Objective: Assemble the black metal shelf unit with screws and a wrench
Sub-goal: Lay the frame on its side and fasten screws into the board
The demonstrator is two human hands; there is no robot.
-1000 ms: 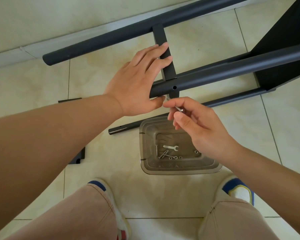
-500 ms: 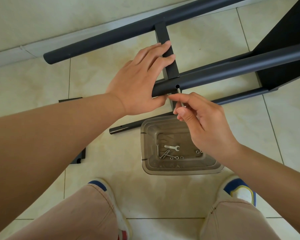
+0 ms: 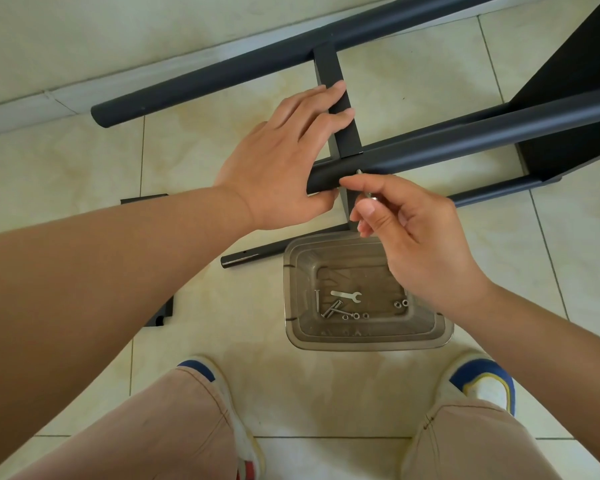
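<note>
**Screw now entering the near tube**

Moved up from below the tube since a second ago: right hand (image 3: 420, 233), now with the tip of its screw (image 3: 363, 183) at the hole in the near tube (image 3: 482, 140). Shifted little: left hand (image 3: 284, 157).

Left-hand grip: fingers laid straight over the flat crossbar (image 3: 336, 105), thumb tucked under the tube's end, steadying the joint. Right-hand grip: thumb and fingertips pinched together on the screw's shaft, head end towards the palm.

Partly built frame lying on the tiled floor (image 3: 222, 140): far tube (image 3: 222, 74) near the wall, joined by the crossbar to the near tube, with a black panel (image 3: 575, 84) at upper right. Lower down, another thin tube (image 3: 246, 258) with an open end and its own empty hole.

Clear tub (image 3: 361, 337) on the floor between the feet, holding a small wrench (image 3: 347, 296), several loose screws (image 3: 331, 308) and a few nuts (image 3: 357, 316).

Judged from this: early to middle stage. Screw started but not seated, no nut on it, wrench untouched. Spare hardware and open holes suggest more joints to fasten. Dark loose part (image 3: 160, 311) at the left, mostly hidden by the forearm, likely still to fit.
</note>
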